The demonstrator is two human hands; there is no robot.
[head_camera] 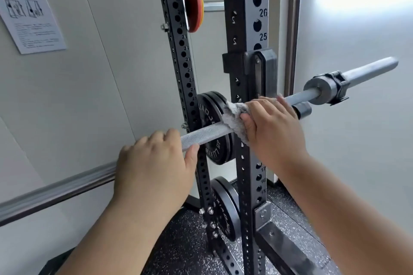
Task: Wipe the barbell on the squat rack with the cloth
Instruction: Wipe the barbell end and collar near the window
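Standing against the wall, the rack [245, 18] carries the barbell [207, 135] roughly level, so its shaft is free to be rubbed along its length. Black plates [210, 114] hang on pegs behind it, out of the way. The left hand [154, 167] curls over the knurled stretch with the thumb beneath, likely to stop the barbell rolling. The right hand [272, 127] is clamped round the cloth [234, 116], which wraps the barbell just beside the rack, so one pass should catch the whole way round.
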